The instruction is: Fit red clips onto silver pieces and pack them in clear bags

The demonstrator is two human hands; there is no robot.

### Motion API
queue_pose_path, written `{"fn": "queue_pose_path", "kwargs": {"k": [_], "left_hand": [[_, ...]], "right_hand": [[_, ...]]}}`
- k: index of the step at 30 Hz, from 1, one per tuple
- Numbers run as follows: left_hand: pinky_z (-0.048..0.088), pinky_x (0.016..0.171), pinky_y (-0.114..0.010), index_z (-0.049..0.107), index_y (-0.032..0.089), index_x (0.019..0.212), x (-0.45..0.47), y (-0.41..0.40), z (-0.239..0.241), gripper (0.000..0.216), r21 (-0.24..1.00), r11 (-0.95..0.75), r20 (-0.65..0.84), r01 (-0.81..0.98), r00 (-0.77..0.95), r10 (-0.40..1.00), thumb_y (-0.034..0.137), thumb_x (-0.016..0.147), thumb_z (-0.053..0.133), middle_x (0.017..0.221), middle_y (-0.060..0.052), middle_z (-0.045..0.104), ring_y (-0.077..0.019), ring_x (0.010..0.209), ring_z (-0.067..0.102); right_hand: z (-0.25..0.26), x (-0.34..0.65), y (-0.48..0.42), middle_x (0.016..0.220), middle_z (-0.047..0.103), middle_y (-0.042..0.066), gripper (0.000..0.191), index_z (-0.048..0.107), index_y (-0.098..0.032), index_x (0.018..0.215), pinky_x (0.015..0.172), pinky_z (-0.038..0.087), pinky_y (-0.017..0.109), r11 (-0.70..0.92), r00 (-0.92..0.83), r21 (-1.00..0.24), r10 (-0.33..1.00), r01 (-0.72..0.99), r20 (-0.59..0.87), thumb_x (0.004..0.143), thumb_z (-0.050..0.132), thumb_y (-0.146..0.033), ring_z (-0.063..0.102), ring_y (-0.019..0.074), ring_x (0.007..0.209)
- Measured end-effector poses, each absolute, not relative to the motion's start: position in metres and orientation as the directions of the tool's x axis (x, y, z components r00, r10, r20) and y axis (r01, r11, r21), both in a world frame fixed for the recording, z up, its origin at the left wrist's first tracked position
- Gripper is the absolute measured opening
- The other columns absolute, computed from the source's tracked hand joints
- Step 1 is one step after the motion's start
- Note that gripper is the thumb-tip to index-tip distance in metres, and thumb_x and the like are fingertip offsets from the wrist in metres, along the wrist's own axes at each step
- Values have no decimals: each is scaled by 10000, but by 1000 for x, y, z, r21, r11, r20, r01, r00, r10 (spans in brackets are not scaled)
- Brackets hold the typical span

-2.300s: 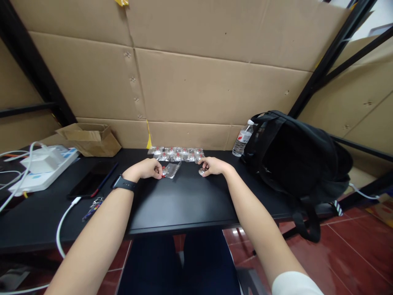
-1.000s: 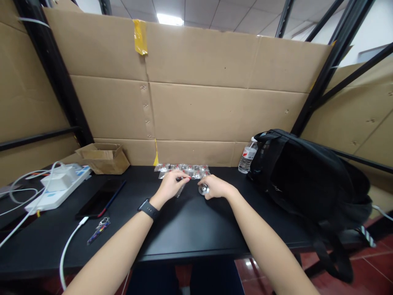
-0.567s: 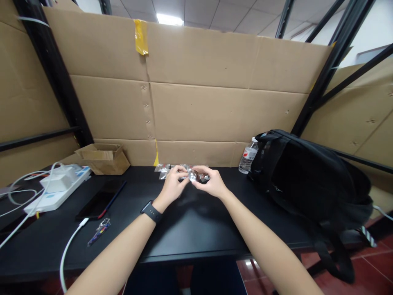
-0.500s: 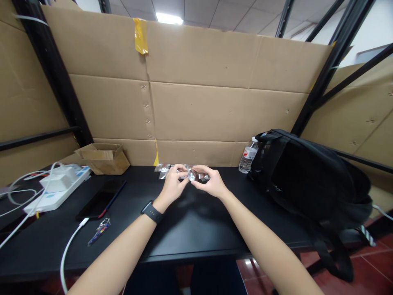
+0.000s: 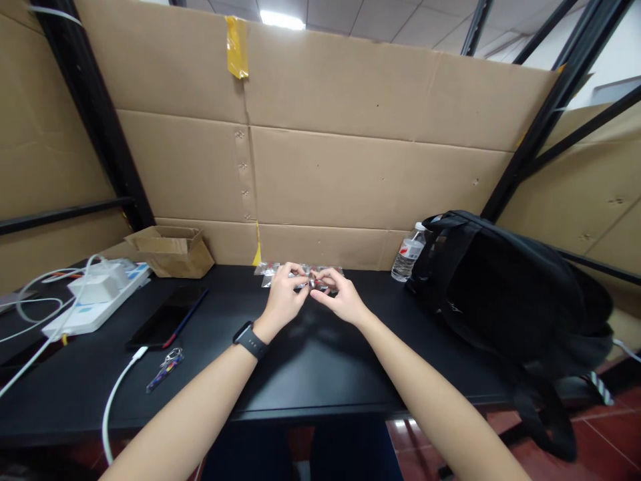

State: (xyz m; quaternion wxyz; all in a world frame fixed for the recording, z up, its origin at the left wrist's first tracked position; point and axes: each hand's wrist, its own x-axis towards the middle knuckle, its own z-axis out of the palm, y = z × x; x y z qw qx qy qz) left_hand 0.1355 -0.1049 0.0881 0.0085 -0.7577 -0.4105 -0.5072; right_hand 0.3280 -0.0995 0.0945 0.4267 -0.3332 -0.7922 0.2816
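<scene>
Between my two hands, over the middle of the black table (image 5: 320, 381), is a small shiny round object (image 5: 313, 283) with dark and reddish parts; its exact kind is too small to tell. My left hand (image 5: 286, 294), below a black wristwatch, pinches it from the left with thumb and fingertips. From the right, my right hand (image 5: 344, 298) grips it the same way. Just behind the fingers lie several small clear plastic packets (image 5: 268, 270) with bits of red in them, partly hidden by my hands.
To the left are a phone (image 5: 167, 317) on a white cable, a keychain (image 5: 166, 371), a white power strip (image 5: 95, 310) and an open cardboard box (image 5: 187, 259). A water bottle (image 5: 408, 254) and a black backpack (image 5: 505, 294) stand right. A cardboard wall (image 5: 330, 174) closes the back.
The round object has turned between my fingers, so its bright round face shows less and a narrower side with red shows. Both hands keep hold; the view has shifted slightly.
</scene>
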Motion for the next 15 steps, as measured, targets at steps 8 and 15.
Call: {"fn": "queue_pose_path", "kwargs": {"k": [8, 15], "left_hand": [[444, 935, -409, 784, 233, 851, 133, -103, 90, 118, 292, -671, 784, 682, 232, 576, 271, 893, 681, 997, -65, 622, -234, 986, 573], [430, 956, -394, 769, 267, 987, 124, -99, 91, 151, 264, -682, 719, 682, 332, 610, 302, 922, 638, 1072, -63, 631, -242, 1032, 577]], "right_hand": [[93, 337, -88, 1275, 616, 101, 207, 647, -207, 950, 854, 513, 292, 713, -447, -612, 696, 342, 561, 963, 575, -400, 599, 211, 1162], [91, 338, -87, 1267, 601, 81, 134, 649, -205, 849, 948, 469, 329, 702, -456, -586, 710, 405, 536, 928, 590, -296, 593, 210, 1139]]}}
